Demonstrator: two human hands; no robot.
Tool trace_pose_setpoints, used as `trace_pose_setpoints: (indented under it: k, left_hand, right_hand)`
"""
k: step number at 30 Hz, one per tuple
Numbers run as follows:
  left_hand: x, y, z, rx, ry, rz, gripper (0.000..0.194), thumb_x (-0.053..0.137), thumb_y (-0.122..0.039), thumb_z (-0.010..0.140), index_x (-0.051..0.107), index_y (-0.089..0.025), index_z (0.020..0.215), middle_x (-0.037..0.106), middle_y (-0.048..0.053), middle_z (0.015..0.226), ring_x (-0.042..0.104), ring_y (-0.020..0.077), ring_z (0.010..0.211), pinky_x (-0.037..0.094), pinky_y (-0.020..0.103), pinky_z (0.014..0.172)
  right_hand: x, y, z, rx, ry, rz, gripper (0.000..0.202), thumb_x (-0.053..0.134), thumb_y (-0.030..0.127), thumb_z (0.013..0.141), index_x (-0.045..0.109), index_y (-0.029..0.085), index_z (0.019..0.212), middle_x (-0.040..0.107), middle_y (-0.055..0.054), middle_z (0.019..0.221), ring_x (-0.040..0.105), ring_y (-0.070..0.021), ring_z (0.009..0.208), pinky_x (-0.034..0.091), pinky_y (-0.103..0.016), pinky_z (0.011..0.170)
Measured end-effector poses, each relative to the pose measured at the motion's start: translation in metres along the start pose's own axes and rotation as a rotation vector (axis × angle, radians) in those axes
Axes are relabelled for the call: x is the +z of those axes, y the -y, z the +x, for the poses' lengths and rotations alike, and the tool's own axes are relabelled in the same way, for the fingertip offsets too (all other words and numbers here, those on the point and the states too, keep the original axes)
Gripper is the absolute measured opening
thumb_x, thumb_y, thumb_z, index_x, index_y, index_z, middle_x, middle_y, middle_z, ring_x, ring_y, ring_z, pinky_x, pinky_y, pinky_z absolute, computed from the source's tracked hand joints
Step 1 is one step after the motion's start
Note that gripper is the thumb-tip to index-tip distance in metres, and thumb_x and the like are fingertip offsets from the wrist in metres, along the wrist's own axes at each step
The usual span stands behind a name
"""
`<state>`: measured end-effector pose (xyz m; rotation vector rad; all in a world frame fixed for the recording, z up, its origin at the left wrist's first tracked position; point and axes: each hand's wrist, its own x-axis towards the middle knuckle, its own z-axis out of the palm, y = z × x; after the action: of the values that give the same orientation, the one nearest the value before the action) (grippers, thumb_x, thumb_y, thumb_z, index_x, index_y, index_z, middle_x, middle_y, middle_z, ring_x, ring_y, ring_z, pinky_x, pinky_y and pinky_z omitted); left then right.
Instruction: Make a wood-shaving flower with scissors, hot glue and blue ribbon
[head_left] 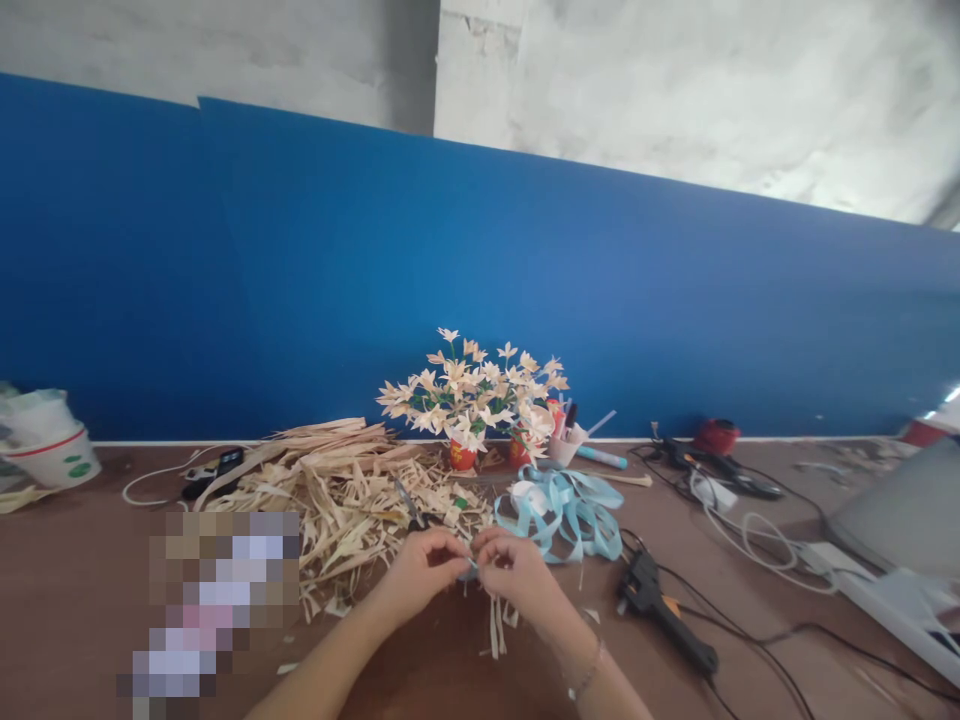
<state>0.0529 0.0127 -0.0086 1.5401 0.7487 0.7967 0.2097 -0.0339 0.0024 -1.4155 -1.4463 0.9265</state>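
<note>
My left hand (430, 570) and my right hand (517, 572) meet low in the middle of the view, fingertips pinched close together. Between them shows a bit of a thin light-blue strip (471, 572), mostly covered by the fingers. Pale dry husk strips (495, 630) trail below my right hand; whether it holds them I cannot tell. Just beyond my hands lie scissors (409, 503) among a heap of dried husk (337, 500). Loops of light-blue ribbon (574, 510) rest past my right hand. Cream flowers (480, 385) stand behind in red pots (462, 456).
On the right, a black glue gun (660, 605) lies with its cable across the brown table (420, 670). A cup of pens (566, 446), a red tape roll (716, 436) and white cables are farther back. A white bucket (56, 460) stands left; a blue panel (315, 270) runs behind.
</note>
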Motion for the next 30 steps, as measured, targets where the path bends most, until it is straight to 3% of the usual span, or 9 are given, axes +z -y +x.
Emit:
trace_pose_setpoints:
  k: [4,8,11,16,18,21,30]
  left_hand:
    - [0.002,-0.005,-0.003,0.014,0.056,-0.012,0.013,0.063,-0.026,0.067,0.064,-0.013,0.069,0.055,0.000,0.068,0.047,0.0079,0.052,0.039,0.021,0.051]
    - [0.004,-0.006,-0.005,0.047,0.062,0.053,0.010,0.059,-0.023,0.070,0.062,-0.014,0.066,0.054,-0.001,0.066,0.047,0.0085,0.055,0.038,0.020,0.053]
    - [0.004,-0.005,-0.004,0.038,-0.001,0.054,0.010,0.058,-0.023,0.069,0.061,-0.014,0.066,0.054,-0.001,0.067,0.046,0.0087,0.055,0.038,0.021,0.054]
    - [0.002,-0.005,-0.001,-0.040,-0.116,0.007,0.013,0.058,-0.027,0.068,0.058,-0.014,0.065,0.049,-0.004,0.055,0.042,0.0087,0.051,0.034,0.021,0.051]
    - [0.002,-0.005,0.000,-0.051,-0.137,0.000,0.013,0.057,-0.027,0.067,0.058,-0.015,0.064,0.049,-0.005,0.054,0.041,0.0090,0.051,0.034,0.021,0.052]
    - [0.003,-0.005,0.000,-0.055,-0.155,0.005,0.012,0.057,-0.027,0.066,0.058,-0.015,0.063,0.048,-0.005,0.053,0.041,0.0091,0.052,0.034,0.021,0.053]
    - [0.005,-0.001,0.001,-0.068,-0.120,-0.009,0.016,0.058,-0.030,0.066,0.059,-0.015,0.065,0.051,-0.004,0.054,0.043,0.0094,0.051,0.036,0.022,0.053]
  right_hand:
    - [-0.007,0.000,-0.001,0.230,0.237,0.297,0.009,0.050,0.013,0.054,0.053,0.016,0.046,0.047,0.004,0.049,0.039,-0.0086,0.049,0.028,-0.021,0.049]
    - [-0.008,0.002,-0.003,0.295,0.269,0.319,0.008,0.051,0.014,0.056,0.052,0.015,0.048,0.041,0.006,0.044,0.030,-0.0065,0.045,0.023,-0.020,0.047]
    - [-0.005,0.003,-0.004,0.207,0.172,0.153,0.006,0.053,0.015,0.059,0.057,0.015,0.062,0.051,0.004,0.057,0.040,-0.0082,0.052,0.031,-0.020,0.052]
    - [0.001,0.008,-0.008,-0.109,-0.089,-0.188,0.028,0.052,0.013,0.063,0.055,0.019,0.090,0.057,-0.004,0.092,0.052,-0.0174,0.082,0.042,-0.029,0.073]
    - [0.004,0.009,-0.010,-0.262,-0.149,-0.307,0.026,0.051,0.010,0.062,0.055,0.019,0.087,0.055,-0.006,0.096,0.050,-0.0205,0.093,0.040,-0.033,0.082]
    - [0.007,0.009,-0.012,-0.396,-0.225,-0.481,0.020,0.051,0.007,0.063,0.054,0.019,0.079,0.053,-0.007,0.097,0.048,-0.0225,0.097,0.038,-0.036,0.084]
    - [0.014,0.006,-0.013,-0.456,-0.357,-0.684,0.015,0.051,0.006,0.065,0.055,0.020,0.069,0.056,-0.005,0.095,0.050,-0.0218,0.092,0.037,-0.035,0.077]
